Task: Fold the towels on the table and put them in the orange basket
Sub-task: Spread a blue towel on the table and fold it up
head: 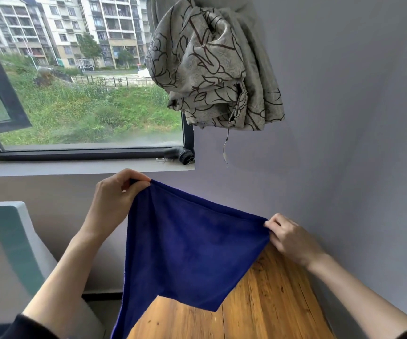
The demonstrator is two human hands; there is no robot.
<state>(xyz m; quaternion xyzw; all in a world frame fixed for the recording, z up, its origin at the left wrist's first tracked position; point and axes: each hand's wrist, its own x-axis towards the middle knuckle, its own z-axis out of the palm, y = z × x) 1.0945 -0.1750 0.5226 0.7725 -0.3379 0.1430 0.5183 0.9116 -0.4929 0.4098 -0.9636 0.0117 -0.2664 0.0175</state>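
1. Towel [192, 253], deep blue, hangs in mid-air at the centre of the frame, lifted off the counter [271, 302] and stretched along its top edge between two raised hands; the rest drops loose toward the lower left.
2. The left hand [114, 199] pinches one top corner between thumb and curled fingers, high up just under the window sill; the right hand [290, 238] pinches the other corner, lower and toward the right of the frame. The top edge therefore slopes down to the right.
3. Holding it by the two corners lets the cloth fall flat and shows its shape, which looks to me like the opening step of a fold: the halves have not yet been brought together.
4. The wooden counter lies beneath, in the lower right, its far end running up to the grey wall [356, 143].
5. The orange basket is nowhere in this view, nor are any other towels.
6. A bunched patterned curtain [212, 69] hangs at upper centre, well above the hands. A window [75, 81] fills the upper left, with a small dark object [179, 155] on its sill. A pale chair-like shape [14, 241] sits at the left edge. None of these blocks the fold.
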